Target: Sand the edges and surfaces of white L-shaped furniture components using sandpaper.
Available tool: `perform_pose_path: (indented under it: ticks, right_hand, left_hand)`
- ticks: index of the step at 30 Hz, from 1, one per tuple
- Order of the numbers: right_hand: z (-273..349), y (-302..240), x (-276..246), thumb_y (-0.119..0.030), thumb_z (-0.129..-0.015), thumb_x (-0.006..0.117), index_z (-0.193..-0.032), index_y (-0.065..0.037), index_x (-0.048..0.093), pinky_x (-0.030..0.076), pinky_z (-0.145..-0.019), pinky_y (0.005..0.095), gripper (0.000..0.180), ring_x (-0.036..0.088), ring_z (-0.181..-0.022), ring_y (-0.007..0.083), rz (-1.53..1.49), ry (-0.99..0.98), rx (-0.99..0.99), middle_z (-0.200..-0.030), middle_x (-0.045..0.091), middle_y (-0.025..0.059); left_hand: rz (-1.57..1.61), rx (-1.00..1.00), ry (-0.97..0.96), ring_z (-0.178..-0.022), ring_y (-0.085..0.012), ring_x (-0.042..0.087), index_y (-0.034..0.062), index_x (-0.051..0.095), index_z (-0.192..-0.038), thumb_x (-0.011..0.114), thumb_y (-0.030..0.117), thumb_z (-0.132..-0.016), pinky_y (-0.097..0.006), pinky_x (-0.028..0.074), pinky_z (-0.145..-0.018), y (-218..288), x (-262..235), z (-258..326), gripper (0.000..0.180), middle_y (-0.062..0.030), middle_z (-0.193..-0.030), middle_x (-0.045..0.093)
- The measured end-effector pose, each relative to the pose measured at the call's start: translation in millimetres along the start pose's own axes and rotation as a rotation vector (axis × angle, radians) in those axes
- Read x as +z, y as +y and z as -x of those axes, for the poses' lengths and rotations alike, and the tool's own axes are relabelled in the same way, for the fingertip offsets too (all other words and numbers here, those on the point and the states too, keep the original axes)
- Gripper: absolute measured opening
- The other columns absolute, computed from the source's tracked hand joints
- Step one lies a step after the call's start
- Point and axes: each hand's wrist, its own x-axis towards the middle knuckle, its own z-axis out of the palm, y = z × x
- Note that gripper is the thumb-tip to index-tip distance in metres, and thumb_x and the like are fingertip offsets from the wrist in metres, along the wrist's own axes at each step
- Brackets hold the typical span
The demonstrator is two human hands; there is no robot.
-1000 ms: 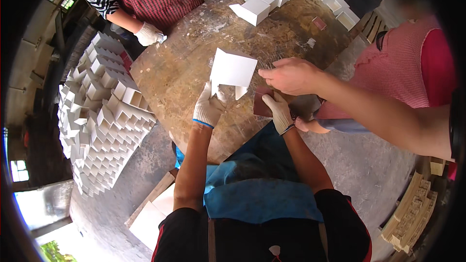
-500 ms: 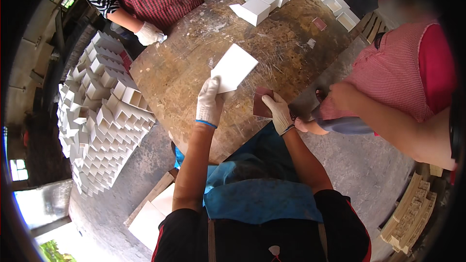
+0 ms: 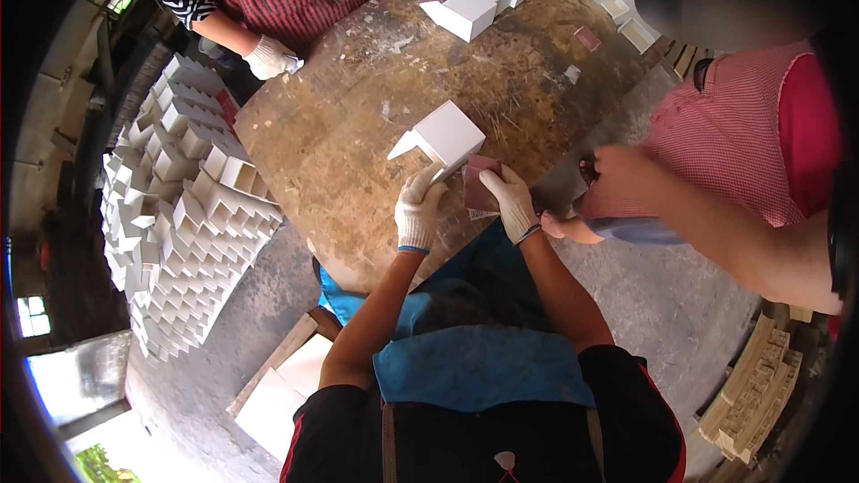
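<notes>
My gloved left hand (image 3: 418, 213) is closed on the near end of a white box (image 3: 449, 134) with a pointed, cut-out end. The box is held over the table, tilted so that its broad white face and one side show. In my gloved right hand (image 3: 512, 204) is a folded reddish-brown sheet of sandpaper (image 3: 480, 181), pinched between thumb and fingers. The sandpaper is close beside the box's near right corner; whether they touch I cannot tell. Both gloves are whitish with blue cuffs.
Under my hands spreads a worn brown table (image 3: 340, 143). A row of white boxes (image 3: 470, 13) stands at its far side, near a small reddish piece (image 3: 587, 38). White boxes are piled high (image 3: 192, 206) at left. Co-workers stand far left and right, one gloved hand (image 3: 271, 58) on the table edge.
My left hand has moved right and nearer, turning the box so its side and pointed end show. The box is now beside the sandpaper. My right hand has hardly moved.
</notes>
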Motion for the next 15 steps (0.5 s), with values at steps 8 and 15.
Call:
perform_pose_path:
  ticks: [8,15]
  right_hand:
    - [5,2,3,-0.015,-0.088,0.064,-0.111,-0.002,0.061,0.050,-0.071,0.0214,0.027,0.061,-0.082,0.0072,0.005,-0.003,0.039,-0.096,0.064,0.0006]
    - [1,-2,8,-0.017,-0.089,0.063,-0.112,-0.001,0.061,0.050,-0.071,0.0214,0.028,0.061,-0.082,0.0075,0.052,-0.017,0.021,-0.096,0.064,0.0006]
  left_hand:
    - [-0.016,-0.124,-0.068,-0.100,-0.0175,0.059,0.0061,0.060,-0.122,0.064,0.010,-0.080,-0.028,0.047,-0.086,13,-11,3,0.042,-0.0108,-0.110,0.062]
    - [-0.103,-0.050,-0.086,-0.098,-0.0201,0.061,0.0071,0.061,-0.121,0.065,0.012,-0.079,-0.030,0.047,-0.086,3,-13,-5,0.042,-0.0125,-0.110,0.062]
